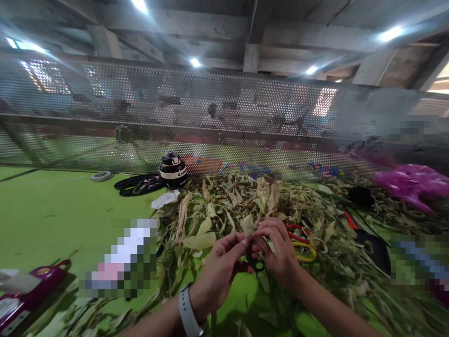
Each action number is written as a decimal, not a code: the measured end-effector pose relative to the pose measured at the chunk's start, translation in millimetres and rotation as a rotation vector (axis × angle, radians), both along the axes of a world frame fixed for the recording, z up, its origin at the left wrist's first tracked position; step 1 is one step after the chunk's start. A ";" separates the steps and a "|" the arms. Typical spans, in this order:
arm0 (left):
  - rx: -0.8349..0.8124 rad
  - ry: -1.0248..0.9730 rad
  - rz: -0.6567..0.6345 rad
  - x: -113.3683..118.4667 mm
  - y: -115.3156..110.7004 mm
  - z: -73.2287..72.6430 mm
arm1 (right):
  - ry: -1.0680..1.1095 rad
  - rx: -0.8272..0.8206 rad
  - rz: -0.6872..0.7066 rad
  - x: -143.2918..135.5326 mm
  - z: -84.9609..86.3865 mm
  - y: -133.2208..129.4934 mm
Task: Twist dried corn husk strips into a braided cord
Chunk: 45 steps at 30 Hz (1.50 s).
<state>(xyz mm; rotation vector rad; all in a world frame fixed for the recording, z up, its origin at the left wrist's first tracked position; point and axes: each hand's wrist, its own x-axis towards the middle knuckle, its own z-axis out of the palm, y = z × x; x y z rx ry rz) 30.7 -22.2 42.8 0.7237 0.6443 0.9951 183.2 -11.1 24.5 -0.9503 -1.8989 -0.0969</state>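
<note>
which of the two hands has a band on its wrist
The left hand: it wears a pale band, while the right hand has a bare wrist.

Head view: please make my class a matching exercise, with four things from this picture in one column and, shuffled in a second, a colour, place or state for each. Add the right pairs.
Column one
1. Crumpled plastic
2. Pale strap
3. Rounded container
4. Dry leaves

Column two
A. Black with a white band, standing upright
B. Strewn in a heap on the green table
C. Bright purple, at the right of the picture
D. Worn at the wrist of the left hand

Right pairs: 1-C, 2-D, 3-A, 4-B
</note>
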 end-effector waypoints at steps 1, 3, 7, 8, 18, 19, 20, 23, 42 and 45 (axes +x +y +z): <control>0.028 0.023 0.013 0.9 -0.4 -0.9 | 0.003 -0.014 -0.010 -1.1 0.4 -0.7; 0.082 0.071 0.037 1.8 -0.1 -2.9 | 0.020 -0.040 -0.015 -3.1 2.0 -1.8; 0.175 0.153 0.039 0.8 4.0 -6.4 | 0.108 -0.126 0.013 -5.2 5.2 -2.7; 0.191 0.163 0.026 0.3 5.2 -6.7 | 0.139 -0.156 0.025 -5.3 5.6 -2.5; 0.018 0.027 0.049 -3.8 12.9 -5.1 | 0.007 -0.057 0.119 6.7 5.0 6.0; -0.004 -0.001 0.044 -4.1 13.2 -5.1 | -0.020 -0.041 0.119 7.8 4.4 6.5; -0.027 -0.028 0.036 -4.4 13.4 -5.2 | -0.039 -0.028 0.119 8.6 3.6 7.0; -0.104 -0.078 -0.006 -5.2 13.4 -5.1 | -0.041 -0.006 0.121 9.4 0.8 7.5; 0.369 0.272 0.060 -0.6 9.7 -8.5 | 0.412 -0.441 0.100 -7.3 2.8 -1.2; 0.329 0.256 0.063 -1.3 11.6 -7.5 | 0.400 -0.513 0.151 -5.6 1.9 0.3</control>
